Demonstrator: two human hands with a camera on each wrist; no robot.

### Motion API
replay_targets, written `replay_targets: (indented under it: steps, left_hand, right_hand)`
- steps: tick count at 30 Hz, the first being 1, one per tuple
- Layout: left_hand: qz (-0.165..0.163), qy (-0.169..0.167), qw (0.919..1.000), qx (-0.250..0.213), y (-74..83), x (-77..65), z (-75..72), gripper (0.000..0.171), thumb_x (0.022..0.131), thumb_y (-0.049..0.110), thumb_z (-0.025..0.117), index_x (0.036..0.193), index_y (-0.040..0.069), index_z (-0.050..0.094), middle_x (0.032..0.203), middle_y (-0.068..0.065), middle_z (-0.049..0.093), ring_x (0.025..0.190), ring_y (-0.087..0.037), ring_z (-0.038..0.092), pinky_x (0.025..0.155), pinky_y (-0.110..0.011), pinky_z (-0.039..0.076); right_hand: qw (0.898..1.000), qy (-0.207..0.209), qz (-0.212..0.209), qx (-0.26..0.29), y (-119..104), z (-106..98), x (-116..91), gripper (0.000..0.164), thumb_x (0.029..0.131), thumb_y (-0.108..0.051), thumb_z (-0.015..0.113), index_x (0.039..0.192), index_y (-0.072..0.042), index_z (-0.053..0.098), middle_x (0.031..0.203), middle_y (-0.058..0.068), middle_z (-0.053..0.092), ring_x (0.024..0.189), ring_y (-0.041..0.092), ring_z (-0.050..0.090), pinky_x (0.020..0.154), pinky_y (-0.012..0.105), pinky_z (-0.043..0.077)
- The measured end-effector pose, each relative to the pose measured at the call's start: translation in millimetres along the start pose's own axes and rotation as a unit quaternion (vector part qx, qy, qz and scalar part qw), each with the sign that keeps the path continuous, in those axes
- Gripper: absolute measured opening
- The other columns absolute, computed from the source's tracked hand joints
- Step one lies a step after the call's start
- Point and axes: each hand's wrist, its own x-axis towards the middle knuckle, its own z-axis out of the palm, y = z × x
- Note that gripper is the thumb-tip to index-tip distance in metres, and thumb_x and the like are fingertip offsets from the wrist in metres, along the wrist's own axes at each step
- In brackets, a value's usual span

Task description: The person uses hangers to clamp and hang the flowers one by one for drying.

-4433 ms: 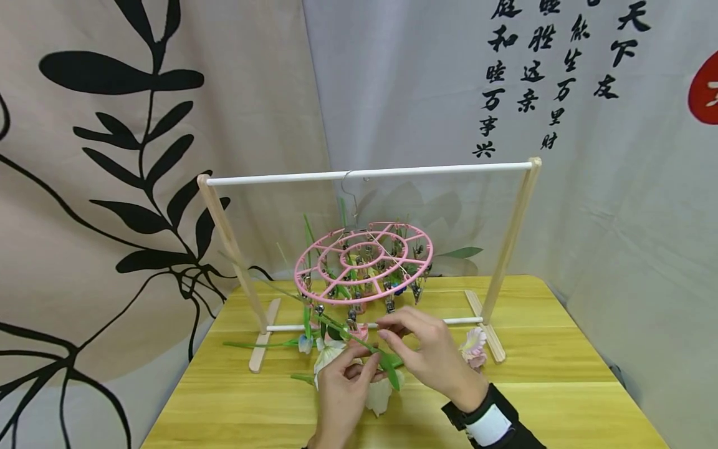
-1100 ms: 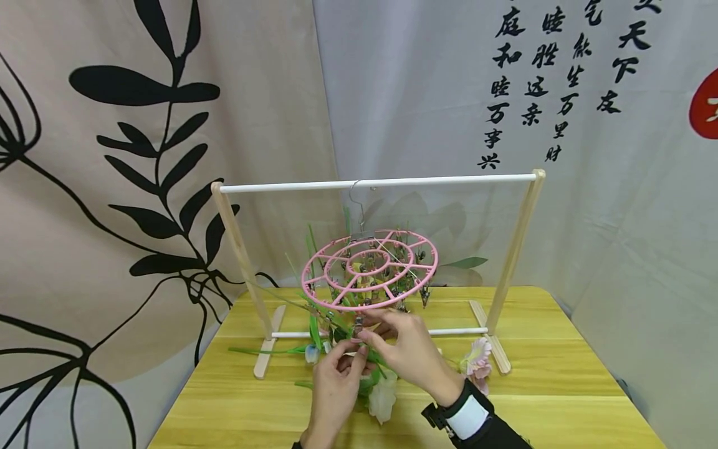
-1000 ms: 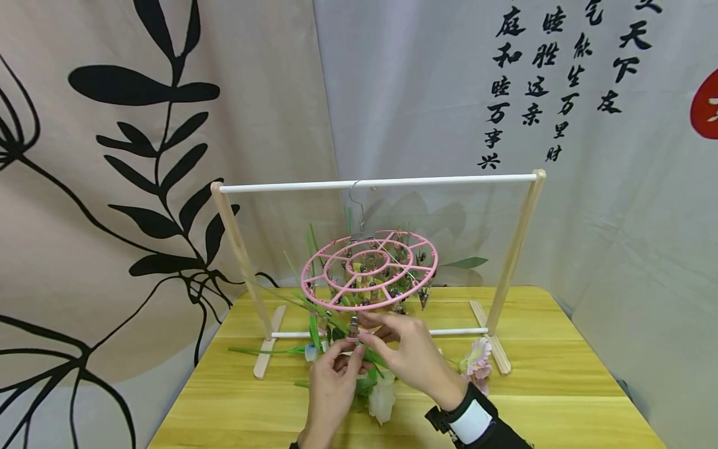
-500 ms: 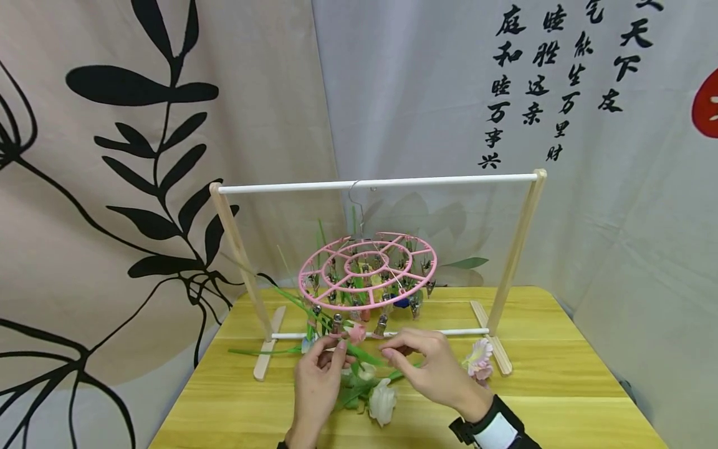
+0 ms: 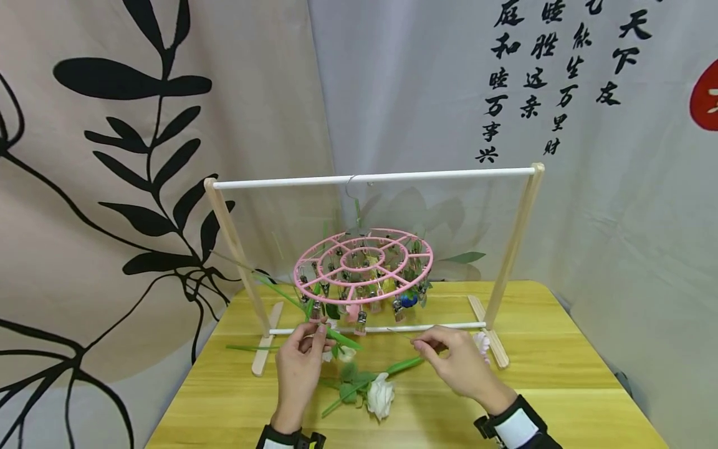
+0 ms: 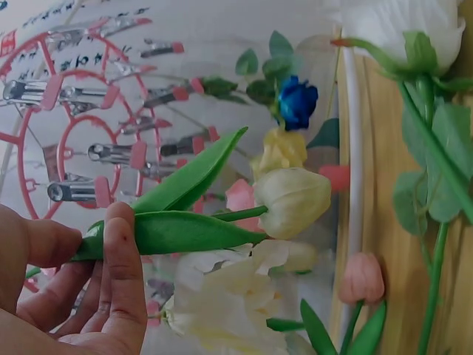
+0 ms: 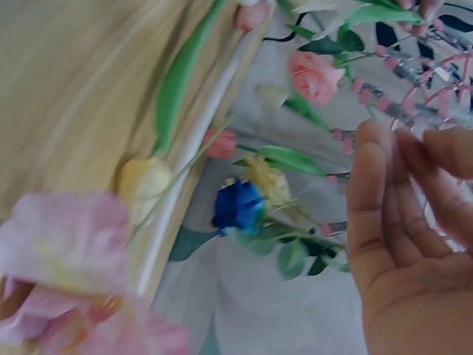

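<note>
My left hand (image 5: pixel 300 365) pinches a white tulip (image 6: pixel 295 201) by its green stem and leaf base, just below the front left of a pink round clip hanger (image 5: pixel 350 302). Its long stem runs up and left past the hand. Close above the fingertips hangs a metal clip (image 5: pixel 316 310) with pink tips. To the right, my right hand (image 5: pixel 460 362) hovers over the table with fingers loosely bent. The right wrist view shows nothing between its fingers. Several flowers hang from the clips, among them a blue rose (image 7: pixel 238 205) and a peach-pink rose (image 7: pixel 316 75).
A stand with a white top bar (image 5: pixel 437 176) and wooden legs (image 5: pixel 515 243) carries the hanger. On the table (image 5: pixel 533 411) lie a white rose (image 5: pixel 381 396), a pale tulip (image 7: pixel 144 188) and a pink ruffled flower (image 7: pixel 63 244).
Both hands were together at the tulip below a front clip. The right hand has drawn away right; the left has moved left with the tulip. The hanger has turned, its front clips shifting left.
</note>
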Motion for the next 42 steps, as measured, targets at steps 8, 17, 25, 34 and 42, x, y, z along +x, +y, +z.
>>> replay_targets:
  steps: [8, 17, 25, 34, 42]
  left_hand:
    - [0.016, 0.015, 0.9996, -0.016, -7.6, 14.1, -9.8, 0.02, 0.117, 0.012, 0.074, 0.13, 0.001, 0.082, 0.121, -0.022, 0.088, 0.082, -0.014, 0.086, 0.069, -0.027, 0.069]
    - [-0.004, 0.024, 0.9997, -0.002, -16.7, 28.9, -20.6, 0.024, 0.119, 0.014, 0.07, 0.135, 0.0, 0.081, 0.121, -0.027, 0.084, 0.083, -0.008, 0.084, 0.076, -0.028, 0.071]
    - [-0.001, 0.031, 0.9994, 0.014, -18.8, 43.1, -24.4, 0.024, 0.119, 0.012, 0.07, 0.134, -0.003, 0.08, 0.126, -0.033, 0.081, 0.084, -0.016, 0.086, 0.074, -0.029, 0.072]
    - [-0.017, 0.016, 0.9996, 0.018, -14.9, 51.4, -26.4, 0.027, 0.119, 0.014, 0.07, 0.14, -0.001, 0.078, 0.127, -0.03, 0.079, 0.086, -0.01, 0.084, 0.077, -0.025, 0.071]
    - [-0.015, -0.004, 0.9993, 0.033, -11.9, 47.0, -28.8, 0.035, 0.12, 0.017, 0.069, 0.151, 0.001, 0.073, 0.139, -0.026, 0.077, 0.098, -0.022, 0.088, 0.079, -0.019, 0.068]
  right_hand:
    - [0.994, -0.014, 0.094, -0.044, 19.8, -5.9, -5.9, 0.016, 0.106, -0.001, 0.084, 0.112, -0.014, 0.088, 0.103, -0.004, 0.086, 0.086, 0.0, 0.077, 0.075, 0.021, 0.066]
    - [0.98, -0.056, 0.163, -0.103, 34.1, 4.8, -10.0, 0.018, 0.103, 0.0, 0.087, 0.12, -0.003, 0.086, 0.112, 0.01, 0.086, 0.086, 0.013, 0.083, 0.073, 0.023, 0.067]
    - [0.97, -0.071, 0.169, -0.159, 43.6, 16.2, -7.7, 0.023, 0.099, 0.001, 0.089, 0.121, 0.0, 0.085, 0.122, 0.02, 0.082, 0.092, 0.019, 0.081, 0.073, 0.029, 0.066]
    - [0.971, -0.061, 0.125, -0.196, 50.7, 22.7, -7.3, 0.023, 0.087, 0.015, 0.087, 0.103, -0.002, 0.086, 0.102, 0.015, 0.084, 0.095, 0.031, 0.083, 0.081, 0.046, 0.071]
    - [0.97, -0.038, 0.129, -0.205, 53.8, 24.2, -10.5, 0.025, 0.085, 0.017, 0.087, 0.101, -0.002, 0.083, 0.099, 0.015, 0.084, 0.091, 0.032, 0.082, 0.076, 0.046, 0.07]
